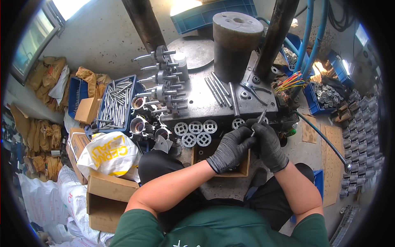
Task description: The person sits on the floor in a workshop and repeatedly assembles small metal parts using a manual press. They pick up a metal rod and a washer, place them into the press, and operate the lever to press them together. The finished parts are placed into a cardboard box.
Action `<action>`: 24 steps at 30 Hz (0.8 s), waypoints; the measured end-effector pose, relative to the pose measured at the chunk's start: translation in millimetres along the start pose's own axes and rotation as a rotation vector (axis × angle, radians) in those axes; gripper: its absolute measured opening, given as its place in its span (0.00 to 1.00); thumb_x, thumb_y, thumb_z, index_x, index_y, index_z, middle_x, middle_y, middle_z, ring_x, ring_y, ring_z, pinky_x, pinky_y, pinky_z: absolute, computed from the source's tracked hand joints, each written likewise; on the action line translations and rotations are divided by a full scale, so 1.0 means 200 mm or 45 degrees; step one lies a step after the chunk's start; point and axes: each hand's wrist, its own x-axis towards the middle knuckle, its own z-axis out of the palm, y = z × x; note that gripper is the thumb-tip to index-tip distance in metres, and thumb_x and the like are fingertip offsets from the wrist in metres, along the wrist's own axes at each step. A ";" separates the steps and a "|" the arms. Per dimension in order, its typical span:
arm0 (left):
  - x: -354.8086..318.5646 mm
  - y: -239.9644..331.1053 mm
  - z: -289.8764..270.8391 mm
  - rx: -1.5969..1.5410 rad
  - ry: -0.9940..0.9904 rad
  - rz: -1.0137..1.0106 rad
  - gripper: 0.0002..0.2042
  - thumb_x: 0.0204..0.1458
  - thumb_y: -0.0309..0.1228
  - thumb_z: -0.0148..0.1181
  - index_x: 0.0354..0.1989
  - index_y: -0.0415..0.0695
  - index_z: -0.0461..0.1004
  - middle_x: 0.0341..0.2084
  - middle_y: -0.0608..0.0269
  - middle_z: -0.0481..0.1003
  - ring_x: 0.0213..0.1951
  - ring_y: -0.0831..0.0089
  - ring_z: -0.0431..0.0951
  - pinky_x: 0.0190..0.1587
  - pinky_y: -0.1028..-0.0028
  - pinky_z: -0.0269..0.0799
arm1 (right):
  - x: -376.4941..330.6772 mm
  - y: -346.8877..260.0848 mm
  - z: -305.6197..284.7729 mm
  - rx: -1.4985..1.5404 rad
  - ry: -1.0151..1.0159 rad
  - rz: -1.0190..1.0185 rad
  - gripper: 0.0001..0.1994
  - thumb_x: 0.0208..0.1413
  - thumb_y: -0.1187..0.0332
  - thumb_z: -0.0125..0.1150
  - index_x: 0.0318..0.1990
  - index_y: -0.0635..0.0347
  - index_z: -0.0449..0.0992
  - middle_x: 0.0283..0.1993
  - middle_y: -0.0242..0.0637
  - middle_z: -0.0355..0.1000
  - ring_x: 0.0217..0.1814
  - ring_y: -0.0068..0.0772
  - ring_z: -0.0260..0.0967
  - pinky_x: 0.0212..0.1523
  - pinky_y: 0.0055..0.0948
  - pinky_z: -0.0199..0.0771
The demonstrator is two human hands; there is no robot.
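Both my hands wear dark grey gloves and meet in front of the metal press table (197, 99). My right hand (269, 146) is closed around a slim metal shaft (261, 117), whose pointed upper end sticks out past the fingers. My left hand (231, 150) has its fingertips pinched at the shaft's lower part; the gloves hide much of it. Just beyond the hands, several round slotted metal discs (195, 126) lie along the table's front edge. On the table rest several loose shafts (215, 90), a thicker steel rod (233, 99) and pliers (254, 91).
A heavy steel cylinder (234, 53) stands on the table between two dark columns (144, 20). Shafts with discs (161, 84) are lined up at its left, beside a blue crate of shafts (116, 101). A wooden box (242, 169) sits below my hands; stacked metal parts (362, 140) stand right.
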 end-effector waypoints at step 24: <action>-0.07 -0.13 -0.05 -0.465 0.048 0.013 0.34 0.62 0.30 0.68 0.74 0.45 0.57 0.55 0.58 0.73 0.53 0.67 0.80 0.49 0.68 0.85 | 0.51 0.44 -0.13 -0.409 0.084 0.240 0.18 0.57 0.62 0.70 0.52 0.59 0.78 0.42 0.48 0.81 0.43 0.41 0.81 0.44 0.38 0.81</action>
